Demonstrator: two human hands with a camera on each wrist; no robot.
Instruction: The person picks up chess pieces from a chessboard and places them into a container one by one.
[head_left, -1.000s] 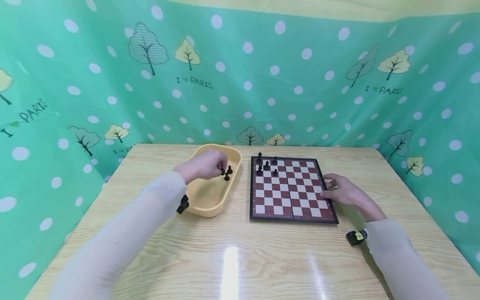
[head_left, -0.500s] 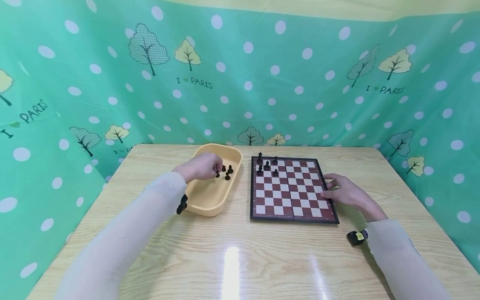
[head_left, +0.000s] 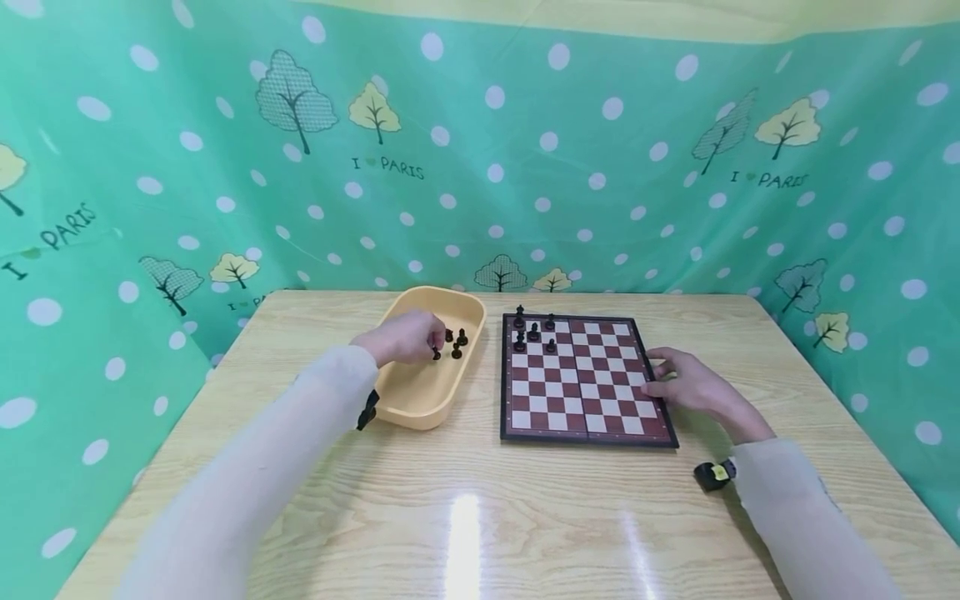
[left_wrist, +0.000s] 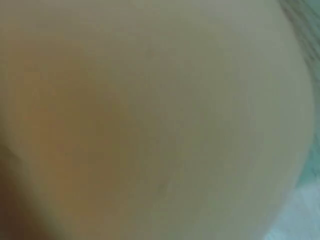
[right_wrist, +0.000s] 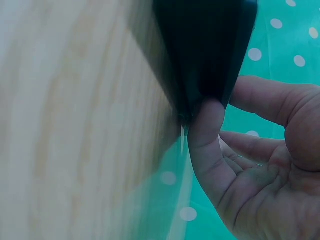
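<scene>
My left hand (head_left: 411, 336) is inside the yellow tray (head_left: 408, 421) in the head view, its curled fingers pinching a small black chess piece (head_left: 437, 354). Several other black chess pieces (head_left: 457, 352) stand just to the right of those fingertips. The left wrist view is filled by a blurred pale surface. To the right, my right hand (head_left: 686, 382) grips the right edge of the red-and-white chessboard (head_left: 558, 400). In the right wrist view, the thumb and a finger lie on opposite faces of the dark board (right_wrist: 205, 50).
Several black chess pieces (head_left: 534, 332) stand in the board's far left corner. Tray and board rest apart on a wooden table (head_left: 375, 517). A green dotted cloth (head_left: 495, 167) hangs behind and at the sides.
My left hand has drawn slightly back and toward the near side in the tray, a black chess piece at its fingertips. The right hand keeps its place at the board's edge.
</scene>
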